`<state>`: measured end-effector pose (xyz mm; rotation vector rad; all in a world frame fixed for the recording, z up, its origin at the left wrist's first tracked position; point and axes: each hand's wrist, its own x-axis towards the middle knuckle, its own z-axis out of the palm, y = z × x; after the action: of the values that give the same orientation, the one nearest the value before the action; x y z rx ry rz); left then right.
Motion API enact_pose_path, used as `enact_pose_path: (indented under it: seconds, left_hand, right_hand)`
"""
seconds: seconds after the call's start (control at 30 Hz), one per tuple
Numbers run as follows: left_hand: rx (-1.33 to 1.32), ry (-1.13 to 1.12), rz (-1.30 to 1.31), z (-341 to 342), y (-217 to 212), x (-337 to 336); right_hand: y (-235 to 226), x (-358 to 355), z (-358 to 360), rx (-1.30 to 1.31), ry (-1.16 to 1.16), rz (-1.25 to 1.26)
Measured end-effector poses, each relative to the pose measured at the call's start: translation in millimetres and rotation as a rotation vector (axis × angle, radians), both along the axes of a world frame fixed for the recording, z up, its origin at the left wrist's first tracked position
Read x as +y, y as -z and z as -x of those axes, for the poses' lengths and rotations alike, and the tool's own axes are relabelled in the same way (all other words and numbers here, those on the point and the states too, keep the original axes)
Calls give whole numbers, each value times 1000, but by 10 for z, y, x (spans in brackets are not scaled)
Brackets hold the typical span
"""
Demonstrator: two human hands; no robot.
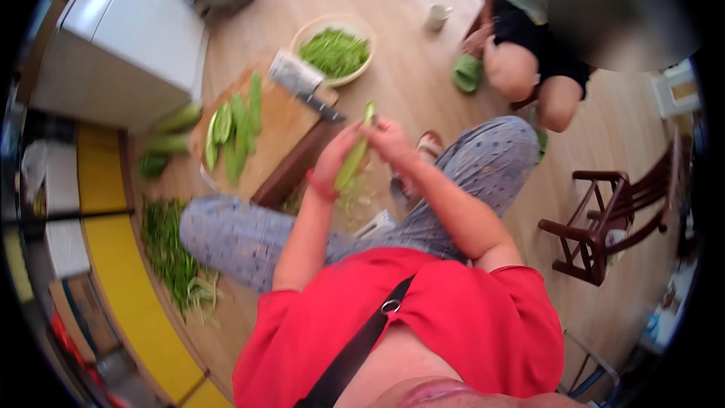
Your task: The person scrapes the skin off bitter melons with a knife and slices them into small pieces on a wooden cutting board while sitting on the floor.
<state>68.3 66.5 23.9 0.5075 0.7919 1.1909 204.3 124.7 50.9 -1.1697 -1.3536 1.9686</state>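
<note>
My left hand (338,153) is closed around a long, pale green vegetable (352,162), held slanting above the gap between my knees. Close to its upper end, my right hand (390,140) has its fingers pinched together; a small dark shape shows there, too blurred to name. Just ahead to the left lies a wooden chopping board (283,132) bearing several long green vegetable pieces (236,132). A cleaver (300,79) rests across the board's far right corner, its dark handle pointing toward my hands. Peelings (356,200) are scattered on the floor below my hands.
Beyond the board stands a pale bowl (297,34) of shredded greens. Leaves and peelings (170,245) are heaped beside my left knee. Whole vegetables (170,143) lie near a white cabinet (128,38). A co-worker (521,60) sits far right, near a cup (437,17) and wooden chair (615,208).
</note>
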Motion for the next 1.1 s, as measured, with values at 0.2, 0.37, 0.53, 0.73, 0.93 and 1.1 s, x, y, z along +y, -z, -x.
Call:
enact_pose_path:
  seconds: [0.2,0.37,0.53,0.73,0.93,1.1]
  left_hand:
    - [-311,2,-26,108,-53,-121]
    - [-270,35,-42,167,21,-63]
    - [-9,-19,37,108,-48,-45]
    - [57,-27,48,123,-13,-31]
    - [122,-55,40,124,-89,-52]
    - [97,-131,25,110,50,-69]
  right_hand:
    - [174,2,41,-279,76,-584]
    - [175,84,22,-553,-56,-1049]
    - [172,92,6,-656,-90,-1093]
    - [272,103,52,-685,-69,-1177]
    - [256,71,96,-721,-184,-1127]
    - [266,-108,156,-713,-302,-1112]
